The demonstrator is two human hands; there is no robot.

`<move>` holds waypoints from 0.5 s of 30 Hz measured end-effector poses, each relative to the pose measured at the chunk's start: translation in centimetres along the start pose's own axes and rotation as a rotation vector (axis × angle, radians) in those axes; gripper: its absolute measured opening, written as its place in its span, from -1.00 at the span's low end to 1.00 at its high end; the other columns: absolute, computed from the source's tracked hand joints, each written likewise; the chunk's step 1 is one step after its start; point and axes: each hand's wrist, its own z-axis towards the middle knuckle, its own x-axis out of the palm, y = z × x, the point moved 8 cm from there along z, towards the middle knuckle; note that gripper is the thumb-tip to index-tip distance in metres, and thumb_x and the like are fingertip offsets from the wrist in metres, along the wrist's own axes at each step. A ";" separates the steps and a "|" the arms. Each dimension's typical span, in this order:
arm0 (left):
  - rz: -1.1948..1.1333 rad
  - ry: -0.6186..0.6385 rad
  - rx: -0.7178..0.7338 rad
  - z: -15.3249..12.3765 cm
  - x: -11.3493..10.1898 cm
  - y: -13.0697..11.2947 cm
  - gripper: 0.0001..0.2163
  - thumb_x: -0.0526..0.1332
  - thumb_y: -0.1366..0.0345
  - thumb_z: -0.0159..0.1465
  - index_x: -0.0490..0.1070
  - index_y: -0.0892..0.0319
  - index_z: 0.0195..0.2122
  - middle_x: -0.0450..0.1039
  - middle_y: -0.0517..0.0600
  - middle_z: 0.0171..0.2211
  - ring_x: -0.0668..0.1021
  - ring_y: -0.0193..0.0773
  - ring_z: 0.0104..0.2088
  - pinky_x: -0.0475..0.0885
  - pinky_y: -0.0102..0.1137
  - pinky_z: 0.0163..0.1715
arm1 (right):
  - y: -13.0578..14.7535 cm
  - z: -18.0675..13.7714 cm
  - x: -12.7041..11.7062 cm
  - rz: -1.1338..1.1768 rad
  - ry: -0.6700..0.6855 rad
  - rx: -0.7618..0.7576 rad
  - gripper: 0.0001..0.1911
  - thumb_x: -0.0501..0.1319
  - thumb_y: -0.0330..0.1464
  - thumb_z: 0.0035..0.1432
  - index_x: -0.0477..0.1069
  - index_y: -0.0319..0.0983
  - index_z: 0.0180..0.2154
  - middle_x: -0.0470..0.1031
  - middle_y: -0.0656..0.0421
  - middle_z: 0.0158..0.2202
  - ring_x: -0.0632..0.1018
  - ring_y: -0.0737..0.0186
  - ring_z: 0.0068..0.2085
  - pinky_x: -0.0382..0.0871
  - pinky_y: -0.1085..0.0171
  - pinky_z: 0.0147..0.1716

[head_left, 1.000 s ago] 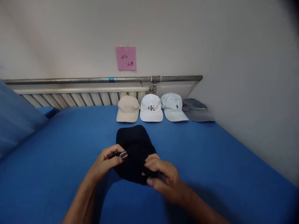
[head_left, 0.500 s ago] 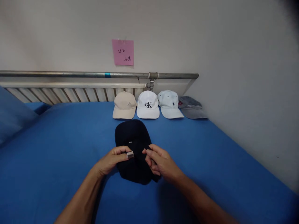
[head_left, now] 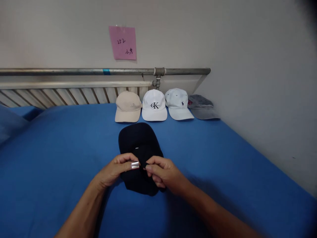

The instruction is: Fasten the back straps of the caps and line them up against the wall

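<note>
A black cap [head_left: 136, 138] lies on the blue bed sheet [head_left: 61, 145] in front of me. My left hand [head_left: 116, 170] pinches the silver metal buckle [head_left: 135, 165] of the cap's back strap. Close beside it on the right, my right hand [head_left: 162, 173] pinches the black strap end, fingers closed. The two hands nearly touch over the rear of the cap.
Against the far rail stand a beige cap [head_left: 128, 107], a white cap [head_left: 154, 105], a pale blue cap [head_left: 178, 104] and a grey cap [head_left: 203, 107]. A metal pipe [head_left: 74, 71] and a pink note [head_left: 123, 43] are on the wall. A wall bounds the bed on the right.
My right hand has moved left toward the buckle, so both hands now meet at the strap. The view has tilted down slightly.
</note>
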 end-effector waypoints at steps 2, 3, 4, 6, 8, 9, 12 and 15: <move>-0.005 0.025 0.001 -0.1 0.3 -0.1 -0.90 0.39 0.26 0.07 0.56 0.15 -0.42 0.49 -0.10 -0.47 0.42 -0.42 -0.44 0.27 -0.52 -0.38 | 0.0 -0.1 0.3 -0.006 0.033 0.011 -0.83 0.22 -0.27 0.06 0.34 -0.25 -0.42 0.22 0.36 -0.62 0.14 0.55 -0.68 -0.08 0.47 -0.74; -0.005 0.034 0.007 -0.1 0.4 -0.3 -0.91 0.38 0.27 0.08 0.56 0.15 -0.42 0.50 -0.10 -0.47 0.43 -0.42 -0.44 0.28 -0.51 -0.37 | -0.1 -0.2 0.4 -0.015 0.043 0.016 -0.84 0.21 -0.29 0.08 0.34 -0.25 -0.42 0.21 0.36 -0.63 0.15 0.54 -0.68 -0.07 0.47 -0.74; -0.002 0.041 0.016 -0.2 0.4 -0.4 -0.92 0.38 0.29 0.07 0.55 0.14 -0.42 0.51 -0.10 -0.47 0.44 -0.41 -0.43 0.28 -0.51 -0.37 | -0.1 -0.2 0.4 -0.023 0.046 0.020 -0.86 0.20 -0.30 0.08 0.34 -0.25 -0.43 0.21 0.36 -0.63 0.15 0.54 -0.68 -0.06 0.46 -0.74; 0.012 0.047 0.033 -0.2 0.5 -0.5 -0.92 0.39 0.31 0.06 0.55 0.15 -0.42 0.50 -0.10 -0.47 0.44 -0.41 -0.43 0.29 -0.51 -0.36 | -0.2 -0.2 0.4 -0.030 0.038 0.028 -0.87 0.19 -0.32 0.07 0.34 -0.25 -0.43 0.25 0.34 -0.60 0.16 0.54 -0.68 -0.06 0.46 -0.75; 0.029 0.051 0.037 -0.2 0.6 -0.6 -0.93 0.39 0.32 0.06 0.54 0.15 -0.42 0.50 -0.11 -0.47 0.45 -0.40 -0.43 0.29 -0.50 -0.36 | -0.3 -0.1 0.4 -0.024 0.028 0.040 -0.88 0.20 -0.32 0.06 0.34 -0.25 -0.43 0.29 0.32 -0.57 0.17 0.55 -0.68 -0.05 0.46 -0.76; 0.039 0.054 0.033 -0.2 0.6 -0.6 -0.93 0.38 0.32 0.07 0.54 0.15 -0.42 0.50 -0.10 -0.47 0.45 -0.40 -0.43 0.29 -0.50 -0.35 | -0.4 -0.1 0.4 -0.023 0.027 0.046 -0.88 0.20 -0.32 0.05 0.35 -0.25 -0.43 0.31 0.31 -0.56 0.18 0.55 -0.68 -0.04 0.47 -0.76; 0.070 0.067 0.017 -0.2 0.7 -0.6 -0.93 0.37 0.31 0.09 0.54 0.16 -0.40 0.53 -0.09 -0.44 0.47 -0.38 -0.40 0.30 -0.49 -0.34 | -0.5 0.0 0.5 -0.036 0.037 0.060 -0.88 0.19 -0.33 0.05 0.37 -0.26 -0.42 0.33 0.29 -0.54 0.18 0.55 -0.68 -0.03 0.47 -0.76; 0.078 0.078 0.006 -0.2 0.8 -0.6 -0.92 0.37 0.31 0.10 0.53 0.16 -0.39 0.54 -0.08 -0.44 0.48 -0.38 -0.40 0.30 -0.49 -0.34 | -0.6 0.0 0.5 -0.060 0.053 0.065 -0.89 0.17 -0.34 0.06 0.38 -0.26 -0.43 0.32 0.29 -0.55 0.18 0.55 -0.68 -0.03 0.47 -0.75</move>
